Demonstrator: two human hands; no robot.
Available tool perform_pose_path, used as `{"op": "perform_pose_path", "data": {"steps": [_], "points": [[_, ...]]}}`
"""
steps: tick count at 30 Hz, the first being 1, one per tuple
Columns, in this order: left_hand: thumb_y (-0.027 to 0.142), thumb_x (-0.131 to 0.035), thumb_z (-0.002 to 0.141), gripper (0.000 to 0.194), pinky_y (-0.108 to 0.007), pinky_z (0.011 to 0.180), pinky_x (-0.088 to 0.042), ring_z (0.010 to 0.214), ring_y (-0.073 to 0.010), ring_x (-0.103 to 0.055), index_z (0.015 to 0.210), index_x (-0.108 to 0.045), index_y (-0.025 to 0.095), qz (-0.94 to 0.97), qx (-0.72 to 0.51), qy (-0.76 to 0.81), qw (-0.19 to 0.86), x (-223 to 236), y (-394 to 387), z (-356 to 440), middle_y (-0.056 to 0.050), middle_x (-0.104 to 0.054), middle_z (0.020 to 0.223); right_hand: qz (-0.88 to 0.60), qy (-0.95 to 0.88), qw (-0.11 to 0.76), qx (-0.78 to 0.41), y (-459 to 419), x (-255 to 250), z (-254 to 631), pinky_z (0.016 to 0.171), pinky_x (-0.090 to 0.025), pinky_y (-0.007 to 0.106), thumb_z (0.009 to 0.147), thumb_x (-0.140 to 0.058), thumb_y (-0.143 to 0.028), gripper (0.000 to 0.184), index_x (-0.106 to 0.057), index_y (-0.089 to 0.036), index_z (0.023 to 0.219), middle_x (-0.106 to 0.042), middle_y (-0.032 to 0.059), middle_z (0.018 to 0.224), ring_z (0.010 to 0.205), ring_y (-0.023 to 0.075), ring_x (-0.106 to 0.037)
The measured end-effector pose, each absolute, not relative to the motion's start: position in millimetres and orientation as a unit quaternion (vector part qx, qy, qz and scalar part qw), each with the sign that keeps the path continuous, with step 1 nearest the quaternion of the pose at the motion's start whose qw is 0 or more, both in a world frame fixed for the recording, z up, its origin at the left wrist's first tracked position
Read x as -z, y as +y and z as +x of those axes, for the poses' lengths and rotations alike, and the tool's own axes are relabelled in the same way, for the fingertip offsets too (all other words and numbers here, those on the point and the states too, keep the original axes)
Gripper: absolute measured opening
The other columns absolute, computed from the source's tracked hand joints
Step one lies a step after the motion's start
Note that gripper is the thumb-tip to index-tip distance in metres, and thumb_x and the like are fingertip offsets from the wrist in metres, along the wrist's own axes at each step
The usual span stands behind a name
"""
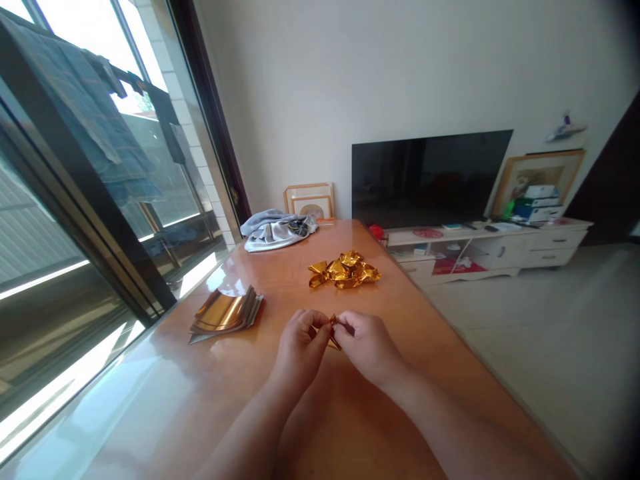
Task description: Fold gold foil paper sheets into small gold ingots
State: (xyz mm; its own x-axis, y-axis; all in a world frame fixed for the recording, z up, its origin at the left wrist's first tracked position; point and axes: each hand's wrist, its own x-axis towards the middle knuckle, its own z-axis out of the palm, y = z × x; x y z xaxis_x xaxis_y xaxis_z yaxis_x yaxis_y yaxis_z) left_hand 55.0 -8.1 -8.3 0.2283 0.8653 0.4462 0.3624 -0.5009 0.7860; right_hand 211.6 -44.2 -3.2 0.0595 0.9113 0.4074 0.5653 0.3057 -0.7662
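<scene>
Both hands meet over the middle of the orange-brown table. My left hand and my right hand are each closed in a pinch on one small folded piece of gold foil paper, most of it hidden by my fingers. A stack of flat gold foil sheets lies to the left of my left hand. Beyond my hands sits a pile of folded gold foil pieces.
A bundle of grey cloth lies at the table's far end, with wooden picture frames behind it. A glass sliding door runs along the left. A television on a white low cabinet stands to the right, across tiled floor.
</scene>
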Motion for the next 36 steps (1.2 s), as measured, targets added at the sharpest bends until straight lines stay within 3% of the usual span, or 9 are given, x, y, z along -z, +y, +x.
{"op": "perform_pose_path", "data": {"steps": [6,11,21,36], "points": [[0.029,-0.06,0.092,0.016,-0.026,0.072,-0.047,0.078,-0.0158,-0.063,0.089,-0.072,0.019,0.759,-0.436,0.41,0.256,0.8,-15.5,58.1,-0.003,-0.068,0.083,-0.591,-0.68,0.421,-0.107,-46.7,2.4,213.4,0.057,-0.027,0.025,0.089,-0.053,-0.019,0.023,-0.05,-0.02,0.066,-0.056,-0.003,0.062,0.059,0.0112,-0.051],[0.033,-0.057,0.094,0.023,-0.025,0.07,-0.047,0.076,-0.0165,-0.064,0.085,-0.072,0.018,0.759,-0.429,0.417,0.258,-2.7,-16.7,57.8,-0.003,-0.07,0.08,-0.59,-0.693,0.408,-0.077,-47.8,1.2,212.8,0.059,-0.026,0.026,0.09,-0.054,-0.018,0.021,-0.056,-0.02,0.069,-0.061,-0.0014,0.066,0.061,0.0116,-0.052],[0.034,-0.067,0.086,0.015,-0.025,0.069,-0.048,0.074,-0.0183,-0.065,0.086,-0.074,0.021,0.73,-0.43,0.424,0.319,-4.5,-17.2,59.5,-0.003,-0.073,0.079,-0.607,-0.701,0.369,-0.06,-47.5,2.8,212.9,0.06,-0.026,0.028,0.09,-0.056,-0.016,0.019,-0.059,-0.02,0.071,-0.066,0.0014,0.073,0.065,0.0139,-0.057],[0.032,-0.063,0.089,0.015,-0.025,0.071,-0.047,0.077,-0.0178,-0.066,0.088,-0.073,0.022,0.755,-0.412,0.423,0.285,-3.0,-16.4,57.9,-0.001,-0.074,0.082,-0.604,-0.723,0.336,-0.011,-51.2,0.5,211.6,0.063,-0.03,0.029,0.093,-0.054,-0.018,0.017,-0.063,-0.02,0.079,-0.07,0.0034,0.08,0.071,0.0163,-0.06]]}}
